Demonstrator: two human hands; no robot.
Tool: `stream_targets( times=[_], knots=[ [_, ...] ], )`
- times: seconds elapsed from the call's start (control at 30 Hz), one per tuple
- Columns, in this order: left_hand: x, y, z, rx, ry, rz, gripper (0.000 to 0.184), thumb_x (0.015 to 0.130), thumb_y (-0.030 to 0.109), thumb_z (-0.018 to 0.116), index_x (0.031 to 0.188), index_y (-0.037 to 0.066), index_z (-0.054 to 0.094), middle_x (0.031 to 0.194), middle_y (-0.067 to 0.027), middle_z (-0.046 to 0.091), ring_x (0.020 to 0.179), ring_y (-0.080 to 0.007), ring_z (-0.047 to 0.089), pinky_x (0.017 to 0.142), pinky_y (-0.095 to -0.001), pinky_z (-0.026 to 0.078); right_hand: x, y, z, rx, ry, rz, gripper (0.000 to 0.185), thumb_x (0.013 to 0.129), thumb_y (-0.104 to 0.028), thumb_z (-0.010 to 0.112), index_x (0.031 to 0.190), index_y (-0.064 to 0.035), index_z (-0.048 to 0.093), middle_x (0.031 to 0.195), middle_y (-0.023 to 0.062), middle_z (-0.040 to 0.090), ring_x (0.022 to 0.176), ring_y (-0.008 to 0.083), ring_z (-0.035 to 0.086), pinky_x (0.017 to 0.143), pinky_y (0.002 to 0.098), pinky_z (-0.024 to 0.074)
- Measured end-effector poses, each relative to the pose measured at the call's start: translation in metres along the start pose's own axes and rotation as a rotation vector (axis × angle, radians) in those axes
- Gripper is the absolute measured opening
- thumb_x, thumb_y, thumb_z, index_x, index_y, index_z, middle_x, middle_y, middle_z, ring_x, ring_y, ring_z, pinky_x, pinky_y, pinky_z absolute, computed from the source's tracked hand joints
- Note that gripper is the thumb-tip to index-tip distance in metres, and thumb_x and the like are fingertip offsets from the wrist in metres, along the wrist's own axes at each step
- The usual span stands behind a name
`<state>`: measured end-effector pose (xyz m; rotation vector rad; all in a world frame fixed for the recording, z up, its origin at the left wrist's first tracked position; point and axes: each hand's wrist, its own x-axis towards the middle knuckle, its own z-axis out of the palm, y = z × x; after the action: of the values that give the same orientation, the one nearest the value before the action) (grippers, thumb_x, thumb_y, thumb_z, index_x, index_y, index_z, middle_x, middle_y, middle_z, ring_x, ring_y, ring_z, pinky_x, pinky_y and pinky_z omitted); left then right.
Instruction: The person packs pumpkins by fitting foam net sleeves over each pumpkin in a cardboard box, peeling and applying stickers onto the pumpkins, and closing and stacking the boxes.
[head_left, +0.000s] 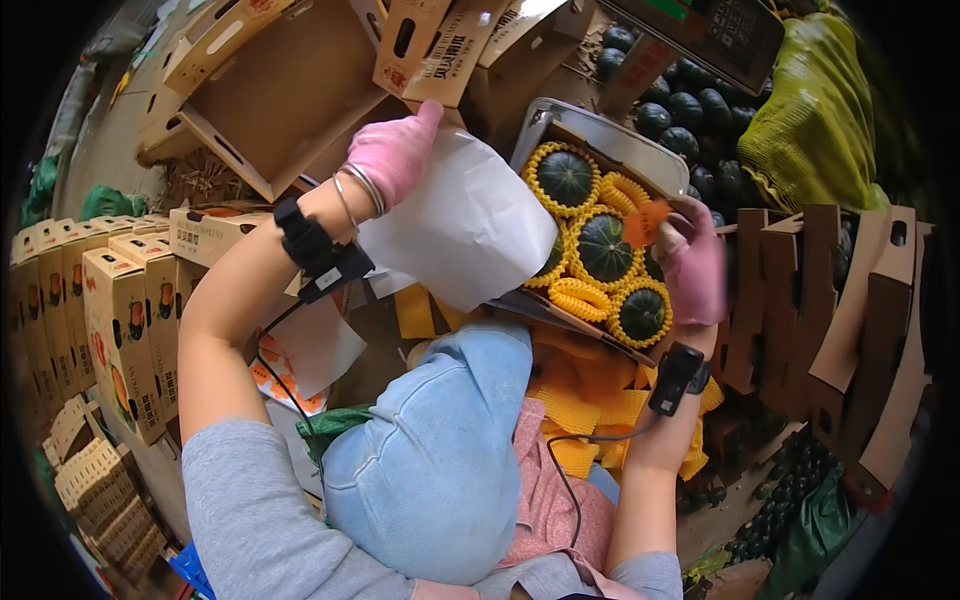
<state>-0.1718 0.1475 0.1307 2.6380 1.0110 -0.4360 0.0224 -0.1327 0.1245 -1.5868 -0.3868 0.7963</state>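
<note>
Head view: a person's two pink-gloved hands are working over a carton (612,161), which is sitting on a metal tray (652,156).
Carton contents: dark green pumpkins (606,247) are nestling in yellow foam nets (641,341), with folded foam rings (578,298) filling gaps between them; the paper is hiding part of the left side.
Left hand (393,155): its grip is closing on the upper edge of a white paper sheet (465,220); some fingers are hidden.
Right hand (697,270): its grip is pinching an orange label (641,224) above the carton's right side, blurring a little.
Paper direction: the sheet is slanting from the left hand down to the right, its right edge overlapping the pumpkins; its long axis is not showing clearly.
Label direction: the orange piece is pointing leftward from the fingers, its long axis lying roughly sideways.
Open box (285,85): it is standing beyond the left hand, showing its brown bottom.
Printed boxes (118,330): they are standing in rows at the far left.
Loose pumpkin pile (688,112): it is lying beyond the tray, beside a yellow-green mesh sack (815,110).
Yellow foam pieces (570,405): they are heaping below the carton, near the person's lap.
</note>
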Motion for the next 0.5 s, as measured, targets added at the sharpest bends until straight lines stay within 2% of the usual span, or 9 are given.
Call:
stream_targets(
  times=[0.03,0.1,0.17,0.2,0.23,0.3,0.4,0.5],
  knots=[
    [-0.008,0.005,0.002,0.117,0.198,0.144,0.020,0.080,0.005,0.056,0.099,0.005,0.051,0.096,-0.0200,0.061,0.094,-0.0376,0.060,0.081,-0.0450,0.048,0.004,0.001,-0.005,0.000,-0.089,0.117,0.035,0.084,-0.001,0.060,0.117,-0.0046,0.049,0.089,0.0035,0.059,0.067,0.0059,0.049,0.058,0.0178,0.0391],
    [-0.029,0.004,0.007,0.349,0.603,0.423,0.023,0.076,0.004,0.060,0.097,0.005,0.052,0.104,-0.0170,0.060,0.101,-0.0369,0.058,0.084,-0.0462,0.048,0.007,0.007,-0.003,-0.241,-0.071,0.243,0.038,0.085,-0.002,0.060,0.119,-0.0068,0.045,0.085,0.0028,0.058,0.062,0.0055,0.046,0.054,0.0187,0.0374],
    [-0.045,0.004,0.020,0.048,0.672,0.729,0.029,0.071,0.003,0.065,0.097,0.006,0.053,0.113,-0.0143,0.057,0.108,-0.0366,0.055,0.090,-0.0471,0.047,0.007,0.018,-0.006,-0.305,-0.065,0.256,0.035,0.086,0.000,0.058,0.117,-0.0088,0.045,0.081,0.0015,0.055,0.065,0.0071,0.048,0.057,0.0202,0.0398],
    [-0.057,0.008,0.028,-0.222,0.501,0.806,0.035,0.071,0.001,0.065,0.104,0.004,0.054,0.115,-0.0165,0.056,0.112,-0.0359,0.054,0.096,-0.0446,0.045,0.008,0.023,-0.006,-0.331,-0.063,0.242,0.035,0.086,0.000,0.058,0.117,-0.0088,0.044,0.082,0.0018,0.055,0.068,0.0081,0.049,0.060,0.0212,0.0410],
    [-0.069,0.008,0.040,-0.386,0.376,0.805,0.043,0.077,0.003,0.064,0.118,0.002,0.052,0.123,-0.0191,0.053,0.117,-0.0367,0.051,0.102,-0.0433,0.041,0.009,0.030,-0.006,-0.358,-0.064,0.227,0.035,0.086,0.000,0.057,0.117,-0.0088,0.044,0.083,0.0022,0.055,0.071,0.0091,0.050,0.062,0.0222,0.0422],
    [-0.080,0.005,0.076,-0.520,0.350,0.653,0.046,0.086,0.013,0.058,0.129,0.002,0.046,0.125,-0.0203,0.053,0.118,-0.0362,0.050,0.103,-0.0411,0.039,0.010,0.043,-0.006,-0.318,-0.038,0.185,0.033,0.086,0.001,0.057,0.115,-0.0073,0.044,0.087,0.0039,0.054,0.076,0.0108,0.051,0.068,0.0241,0.0439],
    [-0.060,-0.022,0.147,-0.712,0.259,0.472,0.052,0.089,0.026,0.055,0.138,0.013,0.041,0.138,-0.0199,0.042,0.127,-0.0390,0.041,0.106,-0.0473,0.032,0.013,0.059,-0.008,-0.325,-0.006,0.113,0.030,0.086,0.001,0.056,0.113,-0.0058,0.043,0.088,0.0054,0.053,0.078,0.0116,0.051,0.070,0.0250,0.0445],
    [-0.047,-0.022,0.177,-0.018,0.165,0.327,0.056,0.088,0.040,0.053,0.141,0.026,0.038,0.149,-0.0178,0.027,0.133,-0.0428,0.030,0.106,-0.0574,0.026,0.014,0.063,-0.008,-0.400,0.025,0.091,0.029,0.085,-0.002,0.059,0.111,-0.0056,0.045,0.087,0.0082,0.056,0.077,0.0151,0.054,0.070,0.0276,0.0460]
  ],
)
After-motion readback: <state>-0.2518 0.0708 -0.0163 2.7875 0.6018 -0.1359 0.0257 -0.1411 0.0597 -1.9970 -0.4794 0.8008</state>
